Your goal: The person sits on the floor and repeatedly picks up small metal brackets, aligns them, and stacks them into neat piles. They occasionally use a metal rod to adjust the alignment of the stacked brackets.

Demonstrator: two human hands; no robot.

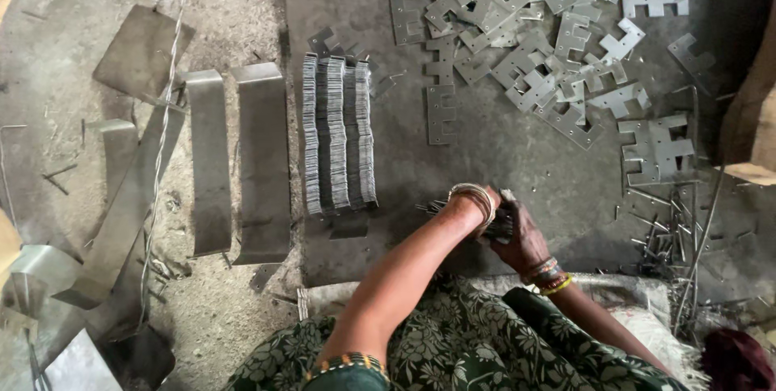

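Fingers of both hands close together around a small bundle of thin metal pins [499, 225], low in the view at about five o'clock from the centre; the right hand [525, 237] wraps the bundle from the far side, while the left hand [485, 205] is mostly hidden behind its own wrist, so how tightly its fingers grip I cannot tell. Held upright with the ends down toward the floor [501, 140], the bundle seems gripped this way to keep the pin ends level, in my judgement. Both forearms reach forward from the lap and meet at the bundle, the left one crossing in from seven o'clock with its wrist bent and ringed by pale bangles [475, 197], the right one coming from four o'clock with coloured bangles [550, 276]. At eleven o'clock from the hands stands a tight row of stacked metal plates [338, 136], set on edge and packed side by side, probably so they stay sorted and countable. Further out at nine o'clock lie bent sheet-metal strips [234, 161], apart from the stack. At one o'clock a loose heap of notched stamped plates [533, 44] is scattered flat, within reach. More loose pins [667, 229] lie at three o'clock, just beside the right forearm.
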